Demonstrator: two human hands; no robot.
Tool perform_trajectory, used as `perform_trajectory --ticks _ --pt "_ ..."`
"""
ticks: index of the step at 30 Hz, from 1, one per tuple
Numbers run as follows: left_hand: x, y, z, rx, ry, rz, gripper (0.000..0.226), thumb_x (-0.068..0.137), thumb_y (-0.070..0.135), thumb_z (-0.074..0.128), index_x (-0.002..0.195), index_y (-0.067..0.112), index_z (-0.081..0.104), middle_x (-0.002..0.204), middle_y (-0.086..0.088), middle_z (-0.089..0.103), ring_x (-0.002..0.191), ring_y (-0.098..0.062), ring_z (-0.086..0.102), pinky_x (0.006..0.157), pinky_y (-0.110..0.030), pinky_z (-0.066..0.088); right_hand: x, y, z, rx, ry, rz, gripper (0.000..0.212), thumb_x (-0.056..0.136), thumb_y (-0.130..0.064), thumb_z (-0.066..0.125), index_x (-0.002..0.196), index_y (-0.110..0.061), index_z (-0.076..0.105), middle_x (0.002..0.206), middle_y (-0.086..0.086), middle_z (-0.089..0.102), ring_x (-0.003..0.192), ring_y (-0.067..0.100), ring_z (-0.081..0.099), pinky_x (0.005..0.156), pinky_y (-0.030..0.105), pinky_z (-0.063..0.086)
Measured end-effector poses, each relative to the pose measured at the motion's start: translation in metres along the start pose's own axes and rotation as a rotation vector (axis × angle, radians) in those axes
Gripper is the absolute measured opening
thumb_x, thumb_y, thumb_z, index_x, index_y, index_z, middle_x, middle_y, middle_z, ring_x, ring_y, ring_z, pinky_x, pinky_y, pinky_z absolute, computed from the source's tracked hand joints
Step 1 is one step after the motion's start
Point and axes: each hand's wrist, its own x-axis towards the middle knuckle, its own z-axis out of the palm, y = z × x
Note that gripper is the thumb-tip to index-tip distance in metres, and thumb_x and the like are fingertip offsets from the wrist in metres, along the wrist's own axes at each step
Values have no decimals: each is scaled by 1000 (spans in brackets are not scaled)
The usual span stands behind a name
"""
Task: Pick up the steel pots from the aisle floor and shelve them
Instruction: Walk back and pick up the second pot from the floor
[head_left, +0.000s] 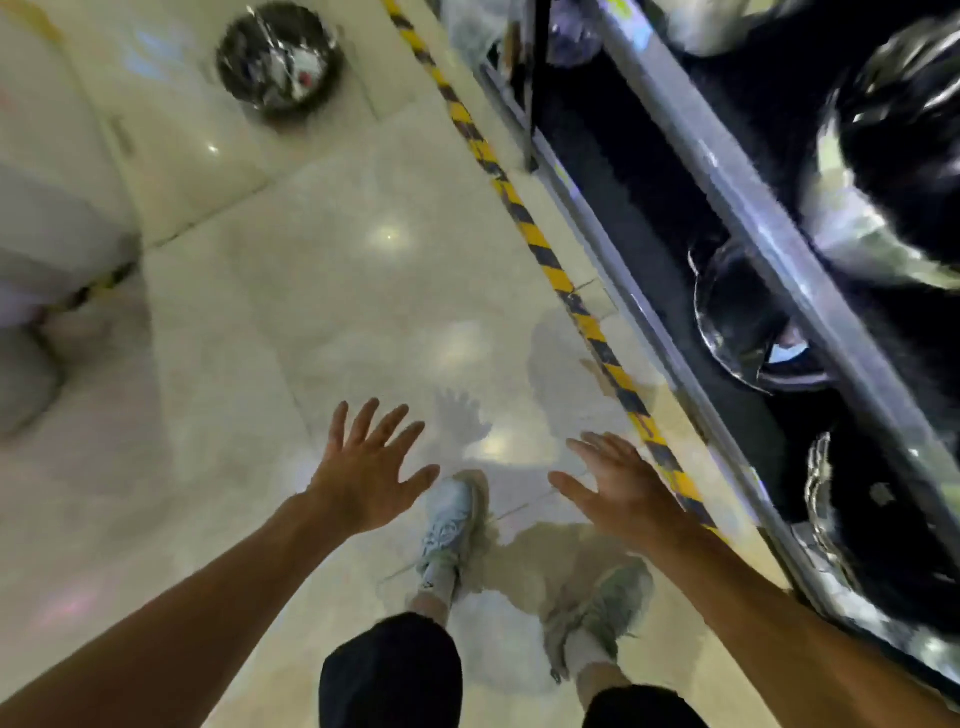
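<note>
Looking down on a glossy tiled aisle floor (291, 291), blurred throughout by motion. At eleven o'clock, well apart from both hands, one steel pot (279, 61) standing on the tiles, its mouth upward, contents and handles impossible to make out through smear and reflections. Along the right, from twelve down to four o'clock, a dark shelf rack (769, 218) with a metal front rail, cut off by the frame edge. On it, shiny steel pots (748, 322) reduced to streaks of glare; number and exact shapes not readable. Between rack and open floor, a strip of yellow-and-black hazard tape (524, 228) running diagonally. At nine o'clock, a pale fixture (57, 208), cropped and indistinct.

Near six o'clock, left hand (366, 470) and right hand (621, 486) held out over the floor, fingers spread wide, holding nothing, apart from each other. Below them, two light sneakers (449, 525) and dark shorts (389, 675), partly hidden by the forearms. Nothing lying on the tiles between the hands and the floor pot.
</note>
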Motion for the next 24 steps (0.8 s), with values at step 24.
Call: perform_trajectory --ticks 24 --pt "-259 -258 -286 -337 380 -278 71 97 64 21 156 26 17 166 1 8 152 -24 0 123 -45 -3 -119 -412 -287 -147 120 -226 68 96 -62 41 152 -26 35 159 -5 33 148 16 23 115 35 26"
